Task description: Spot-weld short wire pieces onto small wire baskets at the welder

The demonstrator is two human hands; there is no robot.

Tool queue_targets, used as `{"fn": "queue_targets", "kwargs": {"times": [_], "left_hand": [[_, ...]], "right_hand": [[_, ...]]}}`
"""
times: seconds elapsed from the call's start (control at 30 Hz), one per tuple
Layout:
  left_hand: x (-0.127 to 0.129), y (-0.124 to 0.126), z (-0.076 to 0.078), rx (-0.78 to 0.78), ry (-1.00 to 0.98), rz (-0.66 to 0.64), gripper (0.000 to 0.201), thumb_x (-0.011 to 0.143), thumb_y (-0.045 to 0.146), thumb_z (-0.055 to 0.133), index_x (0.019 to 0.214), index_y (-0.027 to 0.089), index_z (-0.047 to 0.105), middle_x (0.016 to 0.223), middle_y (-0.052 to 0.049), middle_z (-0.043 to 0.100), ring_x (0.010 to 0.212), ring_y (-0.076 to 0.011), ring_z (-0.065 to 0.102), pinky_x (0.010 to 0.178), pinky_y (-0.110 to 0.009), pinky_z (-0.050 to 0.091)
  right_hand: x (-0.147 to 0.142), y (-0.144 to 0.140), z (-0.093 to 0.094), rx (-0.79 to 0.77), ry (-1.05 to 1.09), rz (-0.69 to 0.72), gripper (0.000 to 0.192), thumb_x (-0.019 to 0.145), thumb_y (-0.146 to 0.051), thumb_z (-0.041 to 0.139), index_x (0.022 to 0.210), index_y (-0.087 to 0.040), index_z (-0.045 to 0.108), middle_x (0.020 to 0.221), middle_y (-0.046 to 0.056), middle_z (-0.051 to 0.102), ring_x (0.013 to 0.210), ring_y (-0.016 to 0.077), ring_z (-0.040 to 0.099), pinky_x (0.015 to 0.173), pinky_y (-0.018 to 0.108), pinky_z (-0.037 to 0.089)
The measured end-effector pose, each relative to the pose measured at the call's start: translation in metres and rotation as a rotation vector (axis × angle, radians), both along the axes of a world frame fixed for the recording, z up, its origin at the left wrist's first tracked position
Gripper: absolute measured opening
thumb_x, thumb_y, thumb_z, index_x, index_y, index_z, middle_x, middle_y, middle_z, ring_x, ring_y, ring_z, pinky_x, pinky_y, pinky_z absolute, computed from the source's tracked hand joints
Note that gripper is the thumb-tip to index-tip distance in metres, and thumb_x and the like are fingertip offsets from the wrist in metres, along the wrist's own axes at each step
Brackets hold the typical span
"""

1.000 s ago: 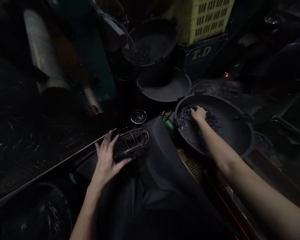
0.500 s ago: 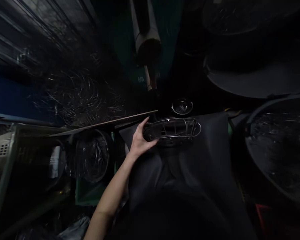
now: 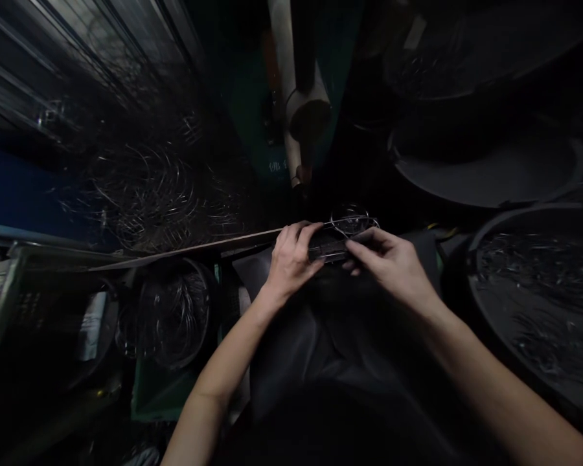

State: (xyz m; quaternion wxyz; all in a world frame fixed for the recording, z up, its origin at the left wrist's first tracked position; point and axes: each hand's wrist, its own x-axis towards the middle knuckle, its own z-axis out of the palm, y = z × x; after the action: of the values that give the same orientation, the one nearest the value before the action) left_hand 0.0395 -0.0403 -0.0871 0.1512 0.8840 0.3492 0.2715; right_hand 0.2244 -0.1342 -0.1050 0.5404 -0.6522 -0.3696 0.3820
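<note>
Just above the middle of the frame both hands meet on a small wire frame, a basket-like piece of bright rods lying on the dark cloth that covers the lap. The left hand curls over the frame's left end, fingers hooked over the top rim and thumb below, a closed grip on the wire. The right hand comes in from the right with thumb and forefinger pinched near the frame's upper right edge; whether a separate small wire piece sits between those fingertips is too dark to tell. A small metal dish lies just behind the frame, touching or nearly so. At the right edge of the picture a wide black basin holds loose short wire pieces, two more dark basins stand at the upper right, and coils of wire sit at lower left beside a thin board edge. To do this fitting well, I judge the left hand should hold the frame steady against the lap, without twisting the rim, while the right works at one joint at a time with the fingertips close to the rod, since in such poor light touch must guide the seating.
</note>
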Motion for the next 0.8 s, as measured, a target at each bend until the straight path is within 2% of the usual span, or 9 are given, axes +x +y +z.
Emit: {"fn": "queue_targets", "kwargs": {"times": [0.1,0.2,0.37,0.57,0.8], "left_hand": [[0.002,-0.002,-0.002,0.013,0.004,-0.005,0.057,0.074,0.016,0.068,0.126,0.02,0.047,0.121,-0.01,0.057,0.114,-0.025,0.056,0.101,-0.042,0.047],[0.002,-0.001,-0.002,0.063,-0.003,0.011,0.055,0.075,0.015,0.066,0.126,0.018,0.047,0.12,-0.011,0.058,0.112,-0.0247,0.057,0.104,-0.045,0.045],[0.003,0.003,-0.003,0.093,-0.026,0.036,0.052,0.076,0.017,0.066,0.125,0.019,0.046,0.121,-0.011,0.059,0.116,-0.0236,0.057,0.109,-0.047,0.041],[0.007,0.009,-0.011,0.106,-0.076,0.057,0.054,0.074,0.013,0.066,0.123,0.016,0.044,0.12,-0.011,0.061,0.116,-0.0232,0.058,0.111,-0.047,0.04],[0.011,0.017,-0.013,0.16,-0.081,0.047,0.053,0.075,0.013,0.065,0.124,0.016,0.043,0.121,-0.012,0.061,0.116,-0.0237,0.059,0.11,-0.049,0.04]], "right_hand": [[-0.02,0.022,0.002,-0.055,0.017,0.061,0.039,0.077,-0.053,0.069,0.088,-0.016,0.061,0.069,0.002,0.065,0.059,0.0174,0.065,0.052,0.027,0.054],[-0.032,0.029,0.004,-0.033,-0.112,-0.031,0.038,0.079,-0.053,0.066,0.088,-0.017,0.061,0.07,0.001,0.065,0.056,0.0153,0.063,0.053,0.027,0.054],[-0.047,0.032,0.006,0.098,-0.18,-0.109,0.032,0.083,-0.05,0.061,0.09,-0.018,0.062,0.077,0.002,0.066,0.056,0.0128,0.06,0.052,0.025,0.053],[-0.047,0.039,-0.003,0.166,-0.348,-0.142,0.027,0.086,-0.044,0.06,0.092,-0.017,0.062,0.078,0.002,0.065,0.062,0.0128,0.06,0.062,0.027,0.051],[-0.045,0.044,-0.009,0.171,-0.308,-0.159,0.031,0.085,-0.047,0.061,0.093,-0.017,0.063,0.087,0.004,0.066,0.076,0.0149,0.061,0.07,0.027,0.049]]}}
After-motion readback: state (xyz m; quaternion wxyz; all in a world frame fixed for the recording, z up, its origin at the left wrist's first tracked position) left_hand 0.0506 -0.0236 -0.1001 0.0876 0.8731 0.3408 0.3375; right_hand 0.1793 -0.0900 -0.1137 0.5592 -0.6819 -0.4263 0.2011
